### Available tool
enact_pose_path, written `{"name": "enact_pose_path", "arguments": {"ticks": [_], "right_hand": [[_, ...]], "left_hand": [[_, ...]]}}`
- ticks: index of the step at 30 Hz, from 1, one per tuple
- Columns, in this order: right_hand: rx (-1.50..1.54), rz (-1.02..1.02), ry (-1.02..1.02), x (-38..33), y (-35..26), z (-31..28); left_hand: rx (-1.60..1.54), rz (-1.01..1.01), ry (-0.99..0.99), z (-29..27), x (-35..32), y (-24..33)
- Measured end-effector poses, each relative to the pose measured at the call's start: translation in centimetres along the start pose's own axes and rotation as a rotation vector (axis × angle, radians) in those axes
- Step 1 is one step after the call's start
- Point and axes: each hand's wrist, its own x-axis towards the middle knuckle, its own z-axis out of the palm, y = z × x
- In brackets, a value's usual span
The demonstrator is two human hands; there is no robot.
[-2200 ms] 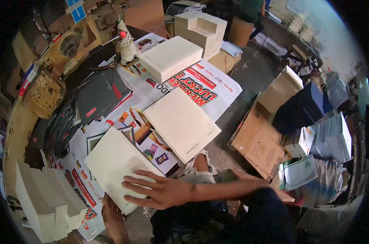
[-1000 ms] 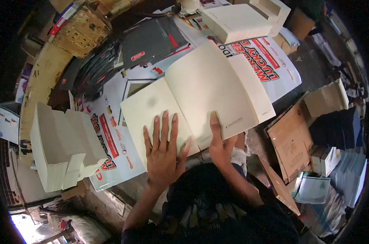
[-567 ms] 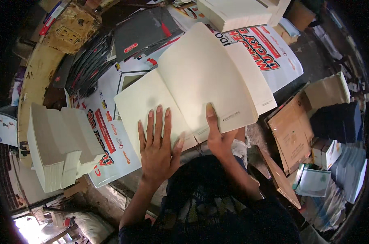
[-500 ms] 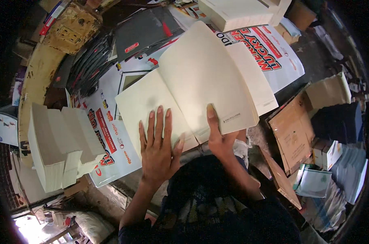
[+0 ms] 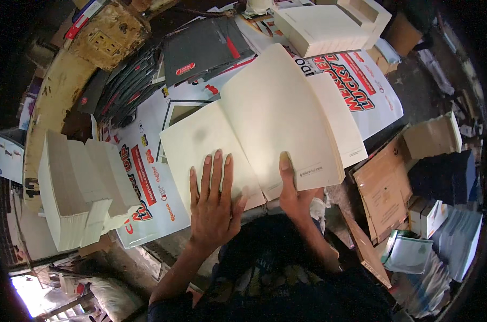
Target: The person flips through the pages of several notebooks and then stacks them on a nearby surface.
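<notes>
An open, cream-coloured book block (image 5: 270, 102) without a cover lies in front of me, its pages mostly blank apart from small print near a lower corner. Flat on its left-hand page rests my left hand (image 5: 214, 212), fingers stretched out and slightly spread. My right hand (image 5: 294, 201) grips the lower edge of the right-hand part, the thumb on top of the page and the other fingers hidden underneath. Beyond that part's right edge, another cream page (image 5: 340, 118) sticks out.
A colourful printed sheet (image 5: 383, 104) covers the worktop. Stacked book blocks (image 5: 74, 188) stand at the left, more book blocks (image 5: 321, 29) at the far side. Dark covers (image 5: 200, 51) lie beyond the book. At right are an opened cardboard box (image 5: 380, 185) and stacked papers (image 5: 458, 236).
The whole view has shifted slightly, so the book and both hands appear a little lower and to the right. Their hold on the book looks the same.
</notes>
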Motion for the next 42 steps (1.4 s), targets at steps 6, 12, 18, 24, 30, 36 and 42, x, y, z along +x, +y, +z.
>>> {"name": "enact_pose_path", "arguments": {"ticks": [6,12,18,24,30,36,42], "right_hand": [[-0.003,0.07,-0.008,-0.1,0.4,-0.2],[-0.365,-0.118,0.051,0.4,4.2,-3.6],[0.52,0.218,0.375,4.6,0.1,-9.3],[-0.21,-0.34,0.557,9.8,-3.5,-14.5],[-1.089,-0.633,-0.515,13.5,-4.7,-17.6],[-1.065,-0.277,-0.658,9.9,-4.5,-15.7],[0.059,0.515,-0.531,0.3,-2.8,-7.3]], "left_hand": [[-0.005,-0.007,-0.015,0.1,0.0,-0.1],[-0.03,-0.007,-0.009,-0.3,-0.8,-0.6],[-0.073,-0.032,0.009,-0.2,-1.3,-0.7],[-0.162,0.041,0.019,-3.2,-0.8,0.6],[-0.09,0.075,-0.17,-1.9,-0.3,1.2],[-0.198,0.163,-0.132,-2.8,0.3,-0.5],[-0.301,0.18,-0.106,-3.6,0.8,-1.2]]}}
